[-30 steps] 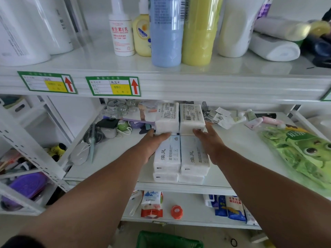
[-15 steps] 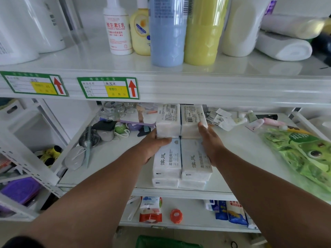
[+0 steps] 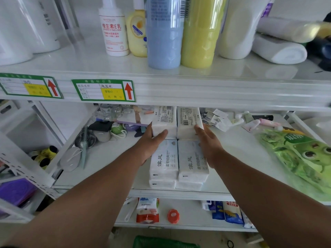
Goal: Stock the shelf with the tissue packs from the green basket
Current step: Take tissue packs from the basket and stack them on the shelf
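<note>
The rear tissue packs (image 3: 164, 120) have gone deeper onto the middle shelf (image 3: 241, 158), behind the front stacks (image 3: 163, 158); the left hand (image 3: 150, 145) clasps one pack's corner, thumb across its near end; the right hand (image 3: 209, 145) presses seemingly straight fingers (image 3: 198, 127) along the other's side; this row looks nearly seated; the green basket (image 3: 161, 244) waits below.

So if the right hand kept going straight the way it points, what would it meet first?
The right hand presses the side of the rear right tissue pack. Beyond it, the loose white sachets lie nearest in line, so probably those, though depth is hard to judge.
</note>
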